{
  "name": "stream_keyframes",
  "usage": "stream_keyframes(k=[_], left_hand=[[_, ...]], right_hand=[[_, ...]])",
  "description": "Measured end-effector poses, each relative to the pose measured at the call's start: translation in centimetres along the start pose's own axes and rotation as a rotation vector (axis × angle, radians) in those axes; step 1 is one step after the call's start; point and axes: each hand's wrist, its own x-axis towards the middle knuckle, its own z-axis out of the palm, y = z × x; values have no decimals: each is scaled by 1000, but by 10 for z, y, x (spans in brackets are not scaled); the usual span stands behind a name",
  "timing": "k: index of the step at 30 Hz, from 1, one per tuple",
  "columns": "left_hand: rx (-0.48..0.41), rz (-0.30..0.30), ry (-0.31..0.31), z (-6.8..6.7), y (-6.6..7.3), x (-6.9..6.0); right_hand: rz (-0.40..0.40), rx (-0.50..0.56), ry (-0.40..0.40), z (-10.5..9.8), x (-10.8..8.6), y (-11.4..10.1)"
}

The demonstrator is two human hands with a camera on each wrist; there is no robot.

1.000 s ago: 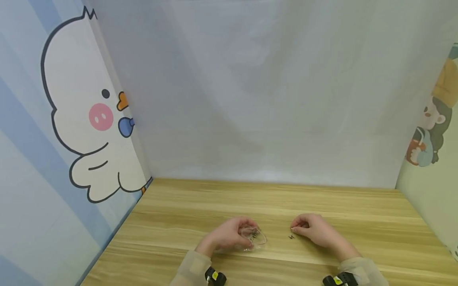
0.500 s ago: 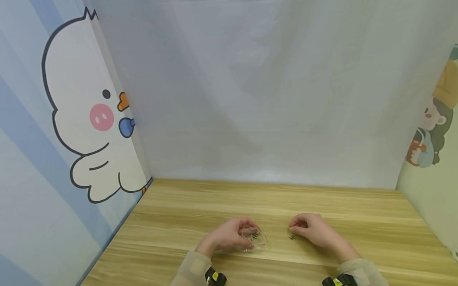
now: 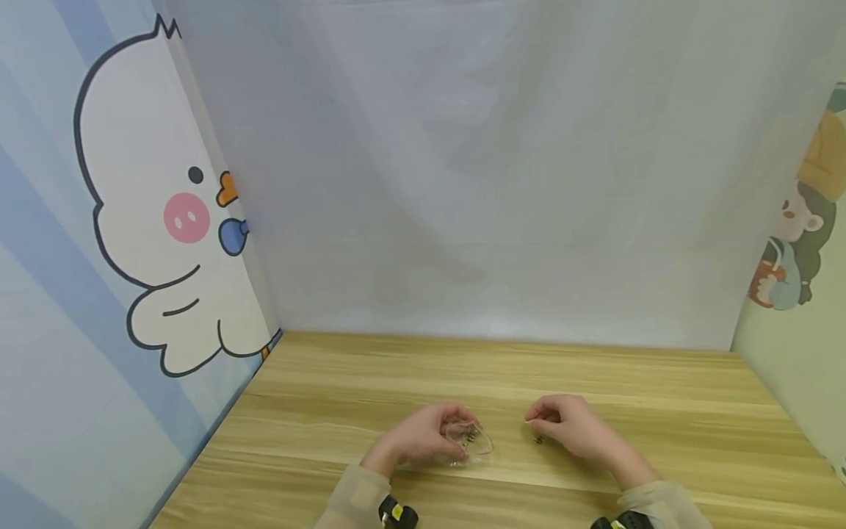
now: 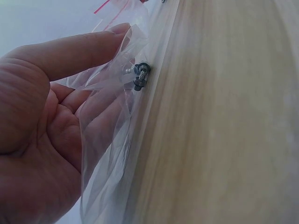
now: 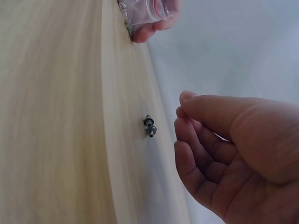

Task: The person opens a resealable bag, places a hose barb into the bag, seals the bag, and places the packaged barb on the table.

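My left hand (image 3: 432,433) holds a clear zip bag (image 4: 105,135) between thumb and fingers, low over the wooden table. The bag has a red line near its mouth, and small dark metal screws (image 4: 141,74) with washers lie inside it. To the right, my right hand (image 3: 571,426) hovers with thumb and forefinger tips together; a pale speck shows at the tips, too small to name. Beneath those fingertips, small loose screws (image 5: 149,126) lie on the table, apart from the hand. In the right wrist view the bag (image 5: 142,11) appears at the top.
The wooden table (image 3: 502,375) stretches out to a pale grey sheet (image 3: 496,184) behind. A curtain with a white cartoon duck (image 3: 165,162) closes off the left side. A printed cartoon girl (image 3: 796,242) is on the right wall.
My right hand has shifted slightly left, fingertips toward the bag. The left hand and bag have stayed in place, and the loose screws lie where they were.
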Motion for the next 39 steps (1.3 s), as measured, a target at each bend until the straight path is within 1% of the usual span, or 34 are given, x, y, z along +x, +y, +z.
stream_keyframes(k=[6,13,20,28,39], left_hand=[[-14,-2,-1,0,1,-1],[-7,2,1,1,0,-1],[-22,-3,2,1,-1,0],[-6,7,2,0,-3,3],[-23,-2,-1,0,-2,2]], right_hand=[[-7,14,-2,2,1,-2],[-41,37,-2,6,1,-6],[-57,-1,6,10,3,-6],[-76,-21,15,11,4,-9],[-74,-32,13,14,5,-13]])
